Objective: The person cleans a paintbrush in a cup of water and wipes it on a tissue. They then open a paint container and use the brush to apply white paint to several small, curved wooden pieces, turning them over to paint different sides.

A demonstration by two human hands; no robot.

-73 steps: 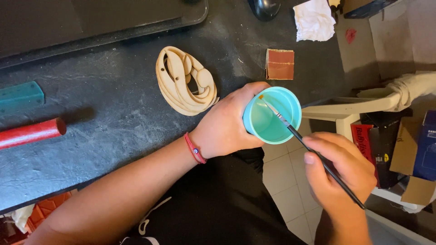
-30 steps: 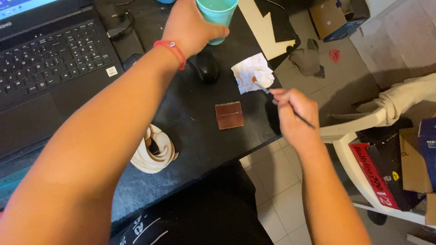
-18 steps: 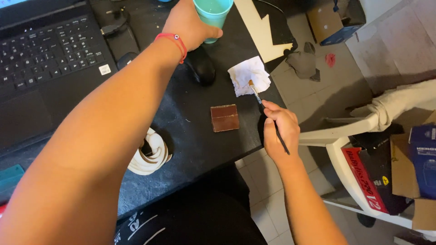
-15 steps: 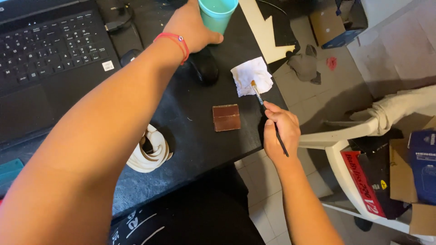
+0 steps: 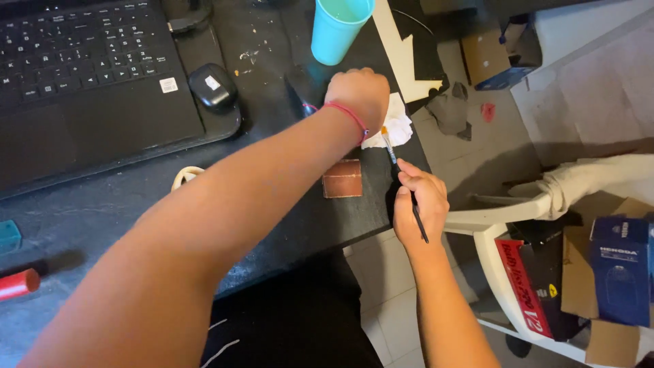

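Looking down from the head camera, the right hand (image 5: 421, 204) pinches a thin paintbrush (image 5: 403, 181), its tip touching a crumpled white tissue (image 5: 398, 127) at the dark desk's (image 5: 286, 204) edge. The left hand (image 5: 357, 92) rests curled on that tissue, near a turquoise cup (image 5: 337, 31) and just above a small brown square (image 5: 342, 178).

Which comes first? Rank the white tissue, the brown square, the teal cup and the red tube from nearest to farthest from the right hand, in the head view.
From the right hand:
1. White tissue, just beyond the brush tip.
2. Brown square, to its left; nearly as close.
3. Teal cup, at the desk's far edge.
4. Red tube, far left.
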